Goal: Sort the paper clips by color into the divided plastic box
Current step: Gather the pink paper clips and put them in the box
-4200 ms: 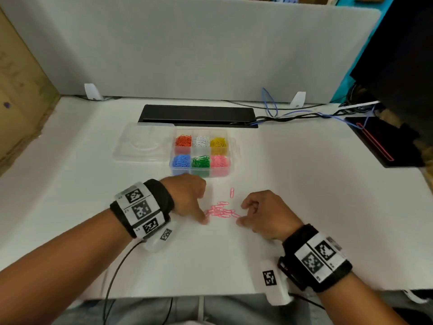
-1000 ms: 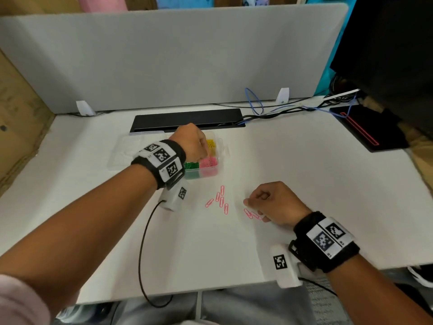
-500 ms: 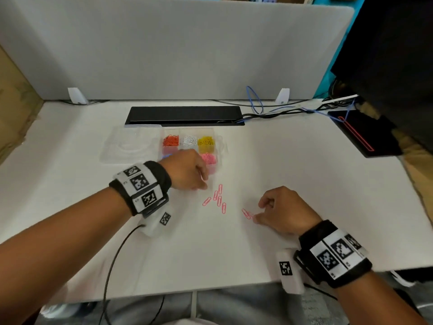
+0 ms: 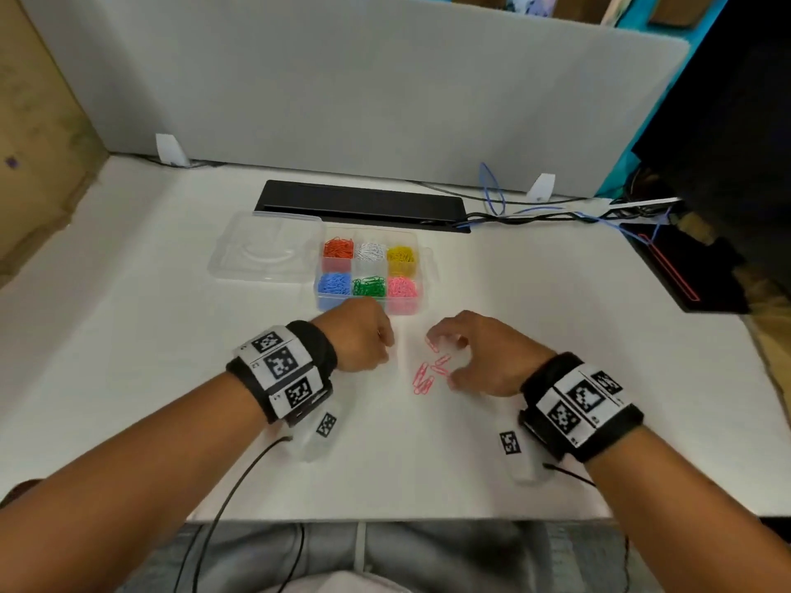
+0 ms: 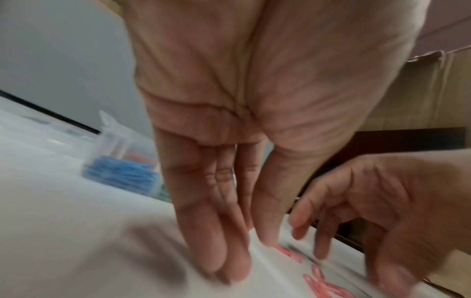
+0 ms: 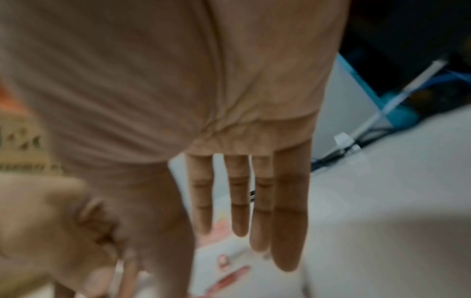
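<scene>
Several loose pink paper clips (image 4: 428, 372) lie in one small cluster on the white table, between my two hands. My left hand (image 4: 376, 344) is just left of them; in the left wrist view its straight fingers (image 5: 229, 252) point down and touch the table, holding nothing. My right hand (image 4: 453, 357) arches over the cluster from the right, fingers extended (image 6: 254, 231) above the clips (image 6: 229, 268), gripping none. The clear divided box (image 4: 424, 267) stands just beyond, with orange, white and yellow clips in the back row and blue, green and pink (image 4: 402, 286) in front.
The box's clear lid (image 4: 265, 250) lies open flat to its left. A black strip (image 4: 364, 205) and cables (image 4: 535, 214) run along the back under the grey partition (image 4: 342, 100). A black device (image 4: 676, 271) sits at the right edge.
My right hand has moved left over the pink clips, and the two scattered groups now form one cluster. My left hand has shifted slightly and stays in front of the box.
</scene>
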